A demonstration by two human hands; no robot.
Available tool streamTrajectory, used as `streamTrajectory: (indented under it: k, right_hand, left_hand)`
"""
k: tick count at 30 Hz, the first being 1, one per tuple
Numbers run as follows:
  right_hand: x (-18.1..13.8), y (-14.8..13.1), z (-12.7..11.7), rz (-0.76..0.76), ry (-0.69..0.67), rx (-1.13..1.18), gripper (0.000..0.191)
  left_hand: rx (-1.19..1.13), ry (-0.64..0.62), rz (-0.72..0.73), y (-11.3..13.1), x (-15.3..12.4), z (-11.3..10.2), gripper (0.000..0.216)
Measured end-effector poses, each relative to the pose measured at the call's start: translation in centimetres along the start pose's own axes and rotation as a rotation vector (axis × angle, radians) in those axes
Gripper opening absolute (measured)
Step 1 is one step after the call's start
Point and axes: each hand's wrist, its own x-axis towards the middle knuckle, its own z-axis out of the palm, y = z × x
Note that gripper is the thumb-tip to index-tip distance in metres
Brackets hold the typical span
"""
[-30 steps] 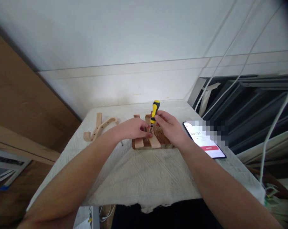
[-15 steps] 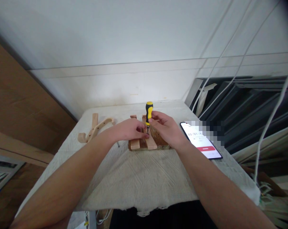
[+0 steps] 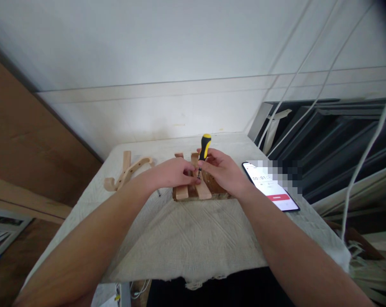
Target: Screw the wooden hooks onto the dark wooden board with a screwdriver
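A small wooden slatted piece (image 3: 193,191) lies on the cloth-covered table (image 3: 186,238). My right hand (image 3: 223,171) grips a yellow-and-black screwdriver (image 3: 205,148), held nearly upright with its tip down on a slat. My left hand (image 3: 174,172) rests on the slats, its fingertips pinched right at the screwdriver tip. What the fingers hold there is too small to tell.
A curved wooden part (image 3: 125,171) with holes lies at the table's left rear. A lit phone (image 3: 271,189) lies right of the slats. A small screw (image 3: 159,194) lies near the left wrist. White cables (image 3: 359,170) hang at right; dark frames lean behind.
The screwdriver handle has tilted slightly to the right and my right hand has shifted its grip around it. The left hand stays on the slats.
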Motion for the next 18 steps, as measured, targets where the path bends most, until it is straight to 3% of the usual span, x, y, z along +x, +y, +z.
streamTrajectory:
  k: [7,18]
  right_hand:
    - [0.04,-0.50,0.00,0.017,0.020,0.050,0.020]
    - [-0.09,-0.52,0.35,0.018,0.047,0.092,0.023]
  left_hand:
    - [0.012,0.021,0.011,-0.15,0.04,0.08,0.032]
    - [-0.002,0.013,0.000,-0.09,0.02,0.05,0.031]
